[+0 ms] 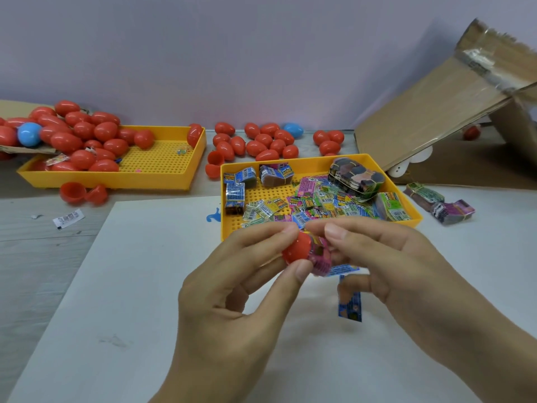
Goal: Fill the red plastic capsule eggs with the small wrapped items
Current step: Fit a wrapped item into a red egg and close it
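On the white table [145, 286], the big brown cardboard box [453, 112] is cut off at the edge. Our left hand [232, 301] pinches a red plastic egg half [297, 250]. Our right hand [406, 266] pinches a pink wrapped packet [319, 257] into it, partly hidden and blurry.

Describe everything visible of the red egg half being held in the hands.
The red egg half looks like glossy, smooth plastic, a rounded cup seen from its closed end, its open side turned right. It is held above the white board in front of the yellow tray. The left hand pinches it between thumb and fingertips; the right hand presses a pink wrapped item into its opening. Its rim is hidden.
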`<state>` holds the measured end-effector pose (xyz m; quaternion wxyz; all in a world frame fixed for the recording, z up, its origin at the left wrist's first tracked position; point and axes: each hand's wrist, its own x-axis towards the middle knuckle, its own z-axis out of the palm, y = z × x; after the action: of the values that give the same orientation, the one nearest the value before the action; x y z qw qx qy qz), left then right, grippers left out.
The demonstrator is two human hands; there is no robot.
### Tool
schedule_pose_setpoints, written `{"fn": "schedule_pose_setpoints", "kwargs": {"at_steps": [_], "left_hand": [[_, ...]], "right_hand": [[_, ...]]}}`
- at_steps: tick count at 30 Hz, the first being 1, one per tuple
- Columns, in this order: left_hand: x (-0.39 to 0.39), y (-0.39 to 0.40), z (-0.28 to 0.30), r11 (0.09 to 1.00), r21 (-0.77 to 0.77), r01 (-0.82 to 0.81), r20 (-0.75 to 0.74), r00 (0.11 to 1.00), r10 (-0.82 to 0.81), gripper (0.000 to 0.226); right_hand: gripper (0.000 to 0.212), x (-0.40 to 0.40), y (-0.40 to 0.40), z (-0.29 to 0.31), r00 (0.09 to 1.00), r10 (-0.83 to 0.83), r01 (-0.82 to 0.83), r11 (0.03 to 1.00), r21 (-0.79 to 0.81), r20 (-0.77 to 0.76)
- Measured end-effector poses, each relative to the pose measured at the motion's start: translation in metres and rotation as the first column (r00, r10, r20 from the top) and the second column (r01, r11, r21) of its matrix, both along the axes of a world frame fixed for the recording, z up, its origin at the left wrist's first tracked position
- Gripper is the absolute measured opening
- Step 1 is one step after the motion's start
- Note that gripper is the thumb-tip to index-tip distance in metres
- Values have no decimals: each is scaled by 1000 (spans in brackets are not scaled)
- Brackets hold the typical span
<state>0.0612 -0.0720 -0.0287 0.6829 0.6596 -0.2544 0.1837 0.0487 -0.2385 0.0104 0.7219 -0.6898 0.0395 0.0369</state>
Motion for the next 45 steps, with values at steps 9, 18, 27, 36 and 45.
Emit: {"fn": "schedule_pose_setpoints", "kwargs": {"at_steps": [9, 18, 27, 36, 45], "left_hand": [[7, 4, -1, 991, -130, 43, -75, 996, -54, 26], [8, 8, 5, 976, -129, 173, -129, 973, -190, 25], [8, 8, 7, 967, -149, 208, -227, 944, -238, 31], [7, 8, 2, 988, -51, 144, -163, 975, -150, 30], [7, 8, 0, 993, -21, 112, -143, 983, -114, 29]], "right_hand": [[28, -7, 8, -3, 991, -29, 43, 994, -102, 133], [22, -9, 8, 1, 1000, -1, -1, 998, 66, 30], [17, -8, 11, 3, 998, -54, 55, 992, 116, -12], [13, -7, 10, 0, 996, -70, 77, 986, 150, -49], [18, -8, 12, -4, 997, -76, 74, 991, 111, 18]]}}
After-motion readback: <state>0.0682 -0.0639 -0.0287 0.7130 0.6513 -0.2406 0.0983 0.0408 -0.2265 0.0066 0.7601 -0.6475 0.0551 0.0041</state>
